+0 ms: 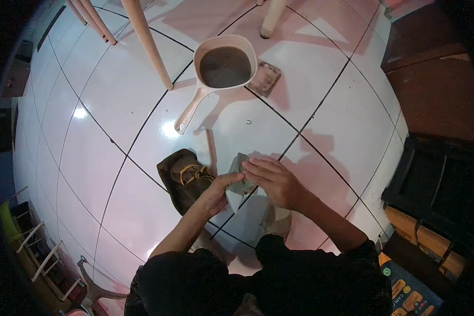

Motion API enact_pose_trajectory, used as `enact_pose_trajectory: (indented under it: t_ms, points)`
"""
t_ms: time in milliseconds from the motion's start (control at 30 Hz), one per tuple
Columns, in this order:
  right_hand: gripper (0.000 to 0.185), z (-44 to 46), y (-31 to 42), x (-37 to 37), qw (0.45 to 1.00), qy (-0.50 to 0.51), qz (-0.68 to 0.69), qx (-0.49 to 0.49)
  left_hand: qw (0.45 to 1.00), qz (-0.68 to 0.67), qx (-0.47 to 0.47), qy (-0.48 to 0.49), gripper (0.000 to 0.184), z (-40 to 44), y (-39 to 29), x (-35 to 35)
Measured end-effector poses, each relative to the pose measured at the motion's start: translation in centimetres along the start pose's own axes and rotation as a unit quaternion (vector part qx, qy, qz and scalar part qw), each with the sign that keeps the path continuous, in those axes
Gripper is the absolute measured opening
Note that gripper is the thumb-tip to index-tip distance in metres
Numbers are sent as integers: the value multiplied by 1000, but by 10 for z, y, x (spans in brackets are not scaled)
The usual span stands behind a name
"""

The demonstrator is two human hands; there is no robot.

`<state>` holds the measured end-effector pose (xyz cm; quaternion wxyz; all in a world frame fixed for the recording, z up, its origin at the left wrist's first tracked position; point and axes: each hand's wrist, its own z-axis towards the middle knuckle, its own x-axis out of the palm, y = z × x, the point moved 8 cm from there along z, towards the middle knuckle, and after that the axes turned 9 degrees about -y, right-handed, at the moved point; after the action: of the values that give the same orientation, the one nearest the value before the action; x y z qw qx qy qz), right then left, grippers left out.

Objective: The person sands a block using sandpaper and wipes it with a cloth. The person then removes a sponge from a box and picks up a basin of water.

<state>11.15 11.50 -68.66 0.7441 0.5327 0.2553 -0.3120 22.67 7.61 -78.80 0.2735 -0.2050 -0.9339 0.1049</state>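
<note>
A grey-green flat piece (239, 181) with angular edges is held between my two hands, low over the floor; its exact kind is not clear. My left hand (216, 196) grips its left side, thumb on top. From the right, the fingers of my right hand (274, 181) press over its upper edge and partly hide it. Just left of my left hand lies a dark olive bag (175, 181) with a yellow-orange cord. A thin pale strip (211, 150) stands close to the bag. Farther forward sits a pale pink dipper (196, 100) of murky brown liquid.
Beside the dipper lies a worn, stained square block (267, 79). A small bent wire (249, 122) is on the tiled floor (321, 95). Wooden legs (148, 45) rise ahead. Brown furniture (432, 79) and a black crate (432, 179) flank the right side.
</note>
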Motion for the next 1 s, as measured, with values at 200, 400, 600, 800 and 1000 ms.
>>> enact_pose_trajectory:
  t_ms: [200, 400, 600, 800, 1000]
  points:
    - [46, 27, -13, -25, 992, 25, 95, 81, 999, 15, 7, 42, 37, -6, -3, 12]
    - [50, 32, -22, -16, 975, 119, 167, 87, 990, 109, 32, 88, 69, -9, -18, 26]
    - [43, 3, -67, -7, 825, 29, 392, 405, 980, 12, 27, 195, 106, -7, -35, 24]
    - [38, -20, -71, 9, 747, -149, 471, 445, 988, -9, 146, -44, 70, 6, -29, 5]
    - [39, -22, -68, 20, 717, -247, 463, 459, 962, -70, 237, -112, 43, -3, -20, 8]
